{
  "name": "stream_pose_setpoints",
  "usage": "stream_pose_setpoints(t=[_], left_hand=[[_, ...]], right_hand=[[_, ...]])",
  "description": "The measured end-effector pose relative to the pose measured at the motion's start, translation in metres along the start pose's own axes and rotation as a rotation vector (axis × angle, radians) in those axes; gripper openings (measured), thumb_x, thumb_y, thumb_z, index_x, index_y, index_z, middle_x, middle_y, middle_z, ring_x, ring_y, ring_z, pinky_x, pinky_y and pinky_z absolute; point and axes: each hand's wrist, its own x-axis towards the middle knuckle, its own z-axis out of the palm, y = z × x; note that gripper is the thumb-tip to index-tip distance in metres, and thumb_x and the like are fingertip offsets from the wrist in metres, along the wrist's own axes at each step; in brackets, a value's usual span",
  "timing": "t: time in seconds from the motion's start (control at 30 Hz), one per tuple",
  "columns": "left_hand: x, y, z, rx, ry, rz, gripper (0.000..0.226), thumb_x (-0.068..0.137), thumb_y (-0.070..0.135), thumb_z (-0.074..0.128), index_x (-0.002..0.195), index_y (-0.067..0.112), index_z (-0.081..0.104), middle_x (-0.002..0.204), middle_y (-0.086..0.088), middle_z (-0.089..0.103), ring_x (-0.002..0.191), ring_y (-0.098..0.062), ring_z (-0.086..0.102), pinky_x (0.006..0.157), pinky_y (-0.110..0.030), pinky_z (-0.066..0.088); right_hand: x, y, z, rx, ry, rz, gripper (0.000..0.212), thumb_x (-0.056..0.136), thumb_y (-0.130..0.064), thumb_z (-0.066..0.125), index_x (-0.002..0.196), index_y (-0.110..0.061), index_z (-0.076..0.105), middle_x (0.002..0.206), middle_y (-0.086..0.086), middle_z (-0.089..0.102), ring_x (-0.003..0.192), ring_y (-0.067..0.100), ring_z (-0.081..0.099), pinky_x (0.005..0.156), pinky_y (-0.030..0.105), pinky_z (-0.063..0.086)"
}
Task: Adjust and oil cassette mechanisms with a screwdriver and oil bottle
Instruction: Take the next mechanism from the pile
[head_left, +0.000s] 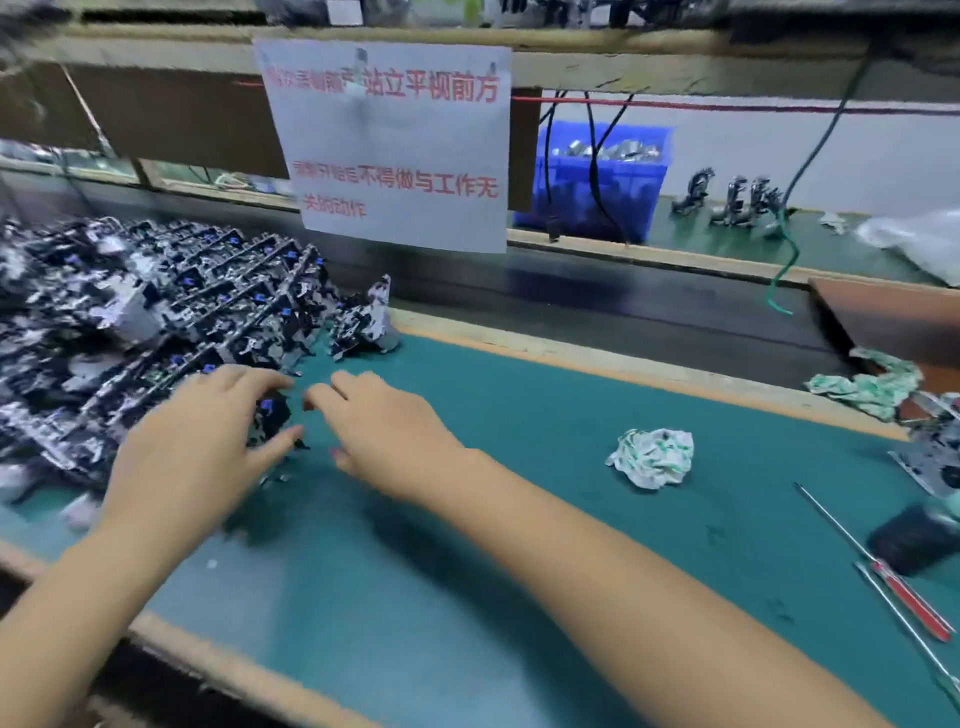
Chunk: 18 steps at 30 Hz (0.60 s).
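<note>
I look down on a green work mat (519, 545) with a wooden edge. My left hand (192, 447), at about nine o'clock from the mat's centre, has fingers and thumb curled around a black cassette mechanism (272, 415) with a small blue part, at the near edge of a large pile of cassette mechanisms (156, 312) filling the ten o'clock area. My right hand (384, 426) hovers just beside it, fingers relaxed and loosely spread, holding nothing; its fingertips are near the left hand's but apart.

A red-handled screwdriver (893, 582) lies on the mat at four o'clock, well apart from both hands. A blurred dark object (914, 535) sits beside it; I cannot tell what it is. A crumpled white-and-green rag (652, 457) lies at three o'clock. At twelve o'clock hangs a paper notice (395, 140) with red writing, and a blue bin (597, 176) stands at one o'clock.
</note>
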Motion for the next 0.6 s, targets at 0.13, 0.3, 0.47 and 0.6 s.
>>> stream_pose_setpoints(t=[0.13,0.3,0.47,0.6], left_hand=[[0.001,-0.047,-0.003,0.172,-0.208,-0.221,0.077,0.065,0.056,0.067,0.118,0.001,0.058,0.097,-0.023,0.063,0.089,-0.041,0.062,0.075,-0.051,0.052],[-0.005,-0.045,0.004,0.045,-0.246,-0.238,0.05,0.084,0.039,0.066,0.122,0.008,0.06,0.098,-0.019,0.07,0.091,-0.035,0.065,0.074,-0.038,0.045],[-0.01,-0.027,-0.005,-0.034,-0.286,-0.038,0.048,0.085,0.037,0.066,0.128,0.018,0.056,0.105,-0.011,0.07,0.097,-0.028,0.064,0.077,-0.034,0.044],[-0.012,0.023,-0.004,-0.156,-0.255,0.169,0.041,0.087,0.039,0.063,0.126,0.03,0.055,0.071,0.009,0.062,0.081,-0.021,0.063,0.059,-0.023,0.031]], right_hand=[[0.047,-0.018,0.013,-0.309,0.104,-0.21,0.048,0.098,-0.014,0.012,0.145,-0.017,0.024,0.146,-0.004,0.035,0.129,0.015,0.037,0.093,0.025,0.039],[0.07,-0.018,0.029,-0.379,0.054,-0.282,0.036,0.101,-0.015,0.027,0.136,-0.018,0.035,0.14,-0.004,0.042,0.128,0.015,0.039,0.095,0.027,0.037],[0.037,0.002,0.011,-0.335,0.084,-0.273,0.028,0.097,-0.025,0.043,0.124,-0.018,0.044,0.122,-0.001,0.052,0.114,0.019,0.051,0.083,0.03,0.039],[-0.032,0.033,-0.014,-0.213,0.021,-0.13,0.038,0.089,-0.041,0.058,0.114,-0.014,0.049,0.113,0.004,0.05,0.099,0.025,0.052,0.068,0.033,0.031]])
